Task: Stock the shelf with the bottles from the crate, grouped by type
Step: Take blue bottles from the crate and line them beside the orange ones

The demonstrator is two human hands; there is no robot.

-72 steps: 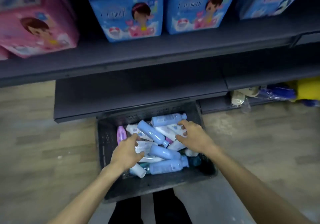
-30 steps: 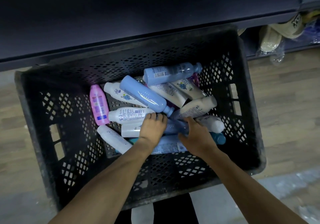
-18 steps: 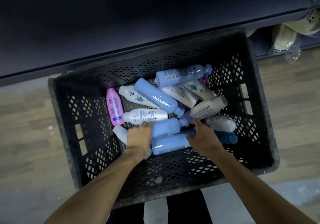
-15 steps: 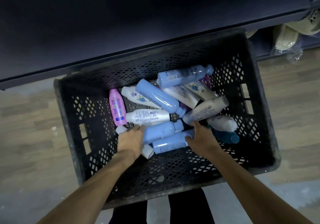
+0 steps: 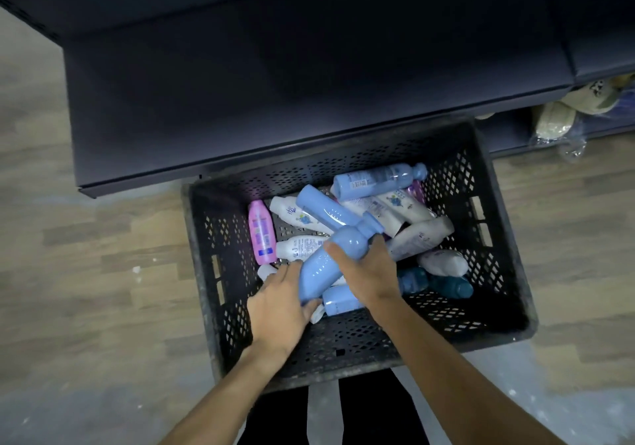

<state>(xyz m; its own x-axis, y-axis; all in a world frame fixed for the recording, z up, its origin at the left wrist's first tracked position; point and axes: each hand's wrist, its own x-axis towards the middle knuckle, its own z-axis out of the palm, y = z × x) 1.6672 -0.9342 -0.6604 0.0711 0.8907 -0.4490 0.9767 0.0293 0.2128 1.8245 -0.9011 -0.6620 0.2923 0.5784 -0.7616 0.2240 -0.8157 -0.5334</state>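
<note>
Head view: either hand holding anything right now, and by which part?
Yes. The right hand grips the light blue plastic bottle round its shoulder, just below the cap; the left hand cups its base end, over the black plastic crate.

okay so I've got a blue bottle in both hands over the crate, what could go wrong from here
The blue bottle is smooth and glossy; held near the neck by the right hand and at the base by the left hand, it could slip. The shelf overhangs the crate, so lifting straight up may knock it.
</note>
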